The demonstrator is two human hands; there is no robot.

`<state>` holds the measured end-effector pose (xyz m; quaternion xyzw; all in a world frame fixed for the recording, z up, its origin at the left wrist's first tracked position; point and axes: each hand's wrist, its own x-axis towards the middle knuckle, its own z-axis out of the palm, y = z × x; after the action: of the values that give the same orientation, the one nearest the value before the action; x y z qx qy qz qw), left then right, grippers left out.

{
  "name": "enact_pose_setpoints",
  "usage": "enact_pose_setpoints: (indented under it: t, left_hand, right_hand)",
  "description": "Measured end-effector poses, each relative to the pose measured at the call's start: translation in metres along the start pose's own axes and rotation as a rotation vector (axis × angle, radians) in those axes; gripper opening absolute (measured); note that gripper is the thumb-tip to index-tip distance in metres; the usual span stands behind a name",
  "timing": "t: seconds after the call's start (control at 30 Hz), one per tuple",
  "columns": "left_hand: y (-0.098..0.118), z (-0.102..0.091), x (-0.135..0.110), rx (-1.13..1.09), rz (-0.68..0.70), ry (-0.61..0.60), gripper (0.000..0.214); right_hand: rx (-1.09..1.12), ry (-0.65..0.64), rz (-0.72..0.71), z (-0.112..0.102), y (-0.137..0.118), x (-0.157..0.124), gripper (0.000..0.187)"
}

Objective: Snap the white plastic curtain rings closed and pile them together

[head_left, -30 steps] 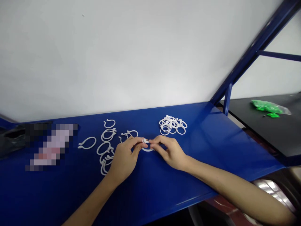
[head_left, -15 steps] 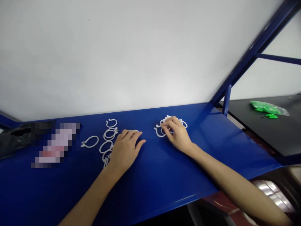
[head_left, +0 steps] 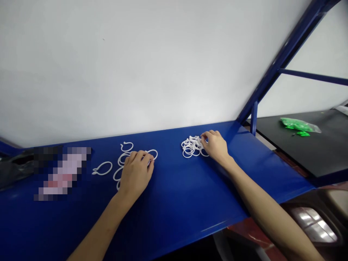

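Several thin white plastic rings with knobbed ends, like curtain rings, lie on the blue table. My left hand (head_left: 137, 172) reaches over the left group, its fingers curled down and close together on a white ring (head_left: 155, 153) that sticks out past the fingertips. Part of that group is hidden under the palm. One loose ring (head_left: 104, 168) lies farther left, and another (head_left: 127, 146) is behind the hand. At the right, a tangled pile of white rings (head_left: 191, 146) is beside my right hand (head_left: 216, 146). Its thumb and forefinger pinch a ring at the pile's right edge.
The blue tabletop (head_left: 174, 188) meets a white wall (head_left: 163, 65). A blurred pinkish packet (head_left: 63, 174) and a black plastic bag (head_left: 16, 166) lie at the left. Blue frame bars (head_left: 254, 116) rise at the right. Beyond stands a black table (head_left: 288, 152) bearing a green-filled bag (head_left: 299, 125).
My right hand has moved right, from over the pile to its right edge, uncovering more rings. The left hand's spread fingers have closed down over a ring. The view has shifted slightly.
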<state>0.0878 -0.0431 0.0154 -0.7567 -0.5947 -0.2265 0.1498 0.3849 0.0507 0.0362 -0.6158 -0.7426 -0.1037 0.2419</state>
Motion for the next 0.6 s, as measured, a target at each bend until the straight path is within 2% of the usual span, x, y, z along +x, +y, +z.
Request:
enact_pose_setpoints:
  t: [0.1,0.17,0.23,0.37,0.5,0.6]
  left_hand:
    - [0.006,-0.005,0.001,-0.044,0.032,0.104,0.016]
    - [0.011,-0.007,0.000,-0.104,0.082,0.120,0.017]
    - [0.016,-0.007,-0.001,-0.177,0.147,0.106,0.018]
    - [0.023,-0.004,-0.003,-0.253,0.210,0.011,0.021]
    - [0.023,-0.002,-0.004,-0.227,0.160,-0.096,0.022]
    - [0.020,-0.002,-0.004,-0.139,0.089,-0.134,0.022]
  right_hand:
    - [0.006,0.081,-0.031,-0.002,-0.001,0.000,0.017]
    - [0.063,0.137,-0.079,-0.004,-0.007,-0.002,0.018]
    - [0.151,0.153,-0.163,-0.006,-0.016,-0.007,0.020]
    - [0.244,0.090,-0.297,-0.006,-0.030,-0.017,0.021]
    - [0.118,0.087,-0.164,0.000,-0.021,-0.012,0.024]
    - [0.060,0.037,-0.086,0.006,-0.007,-0.006,0.022]
